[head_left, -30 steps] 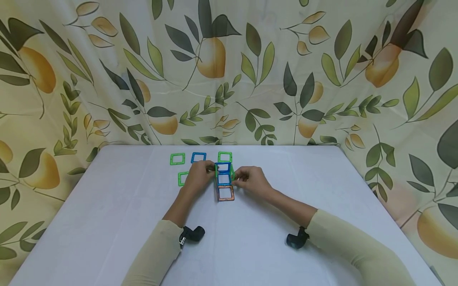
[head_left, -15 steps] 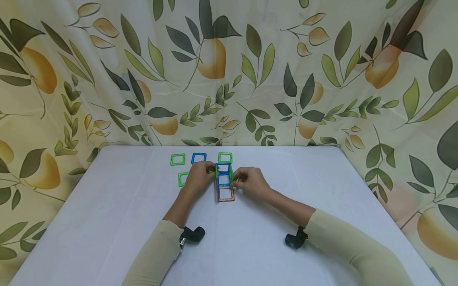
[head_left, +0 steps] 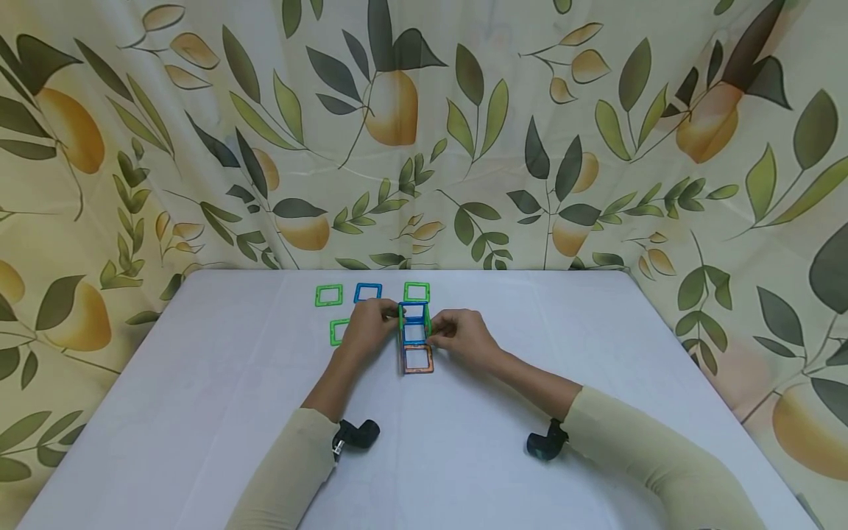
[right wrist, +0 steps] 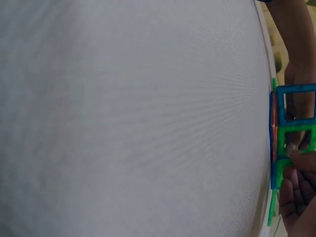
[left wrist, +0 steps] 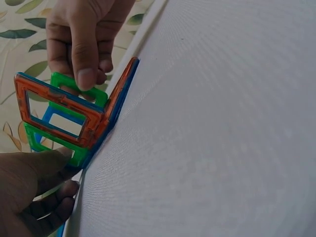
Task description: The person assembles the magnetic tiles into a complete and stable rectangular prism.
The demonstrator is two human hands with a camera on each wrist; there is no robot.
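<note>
A small box-like build of magnetic tiles stands at the table's middle, with a blue tile frame [head_left: 415,321] and an orange tile frame [head_left: 419,370] in front. My left hand [head_left: 367,324] pinches the green tile [left wrist: 79,157] on the left side, thumb against it. On the opposite side, my right hand [head_left: 467,335] holds another green tile [left wrist: 59,79] between thumb and fingers. From the left wrist view, an upright orange tile [left wrist: 59,129] spans between both hands. The right wrist view catches the build's blue tile [right wrist: 298,87] at its edge; the far fingertips are partly hidden.
Behind the build lies a green tile [head_left: 417,283]. Left of it are a blue tile [head_left: 368,285], a green tile [head_left: 328,286] and another green tile [head_left: 333,333], partly covered by the left hand. A white cloth covers the table [head_left: 199,412]; a leaf-patterned curtain [head_left: 464,184] hangs behind.
My right hand has shifted slightly left, bringing the right-side green tile closer against the build. My left hand and the loose tiles look unchanged.
</note>
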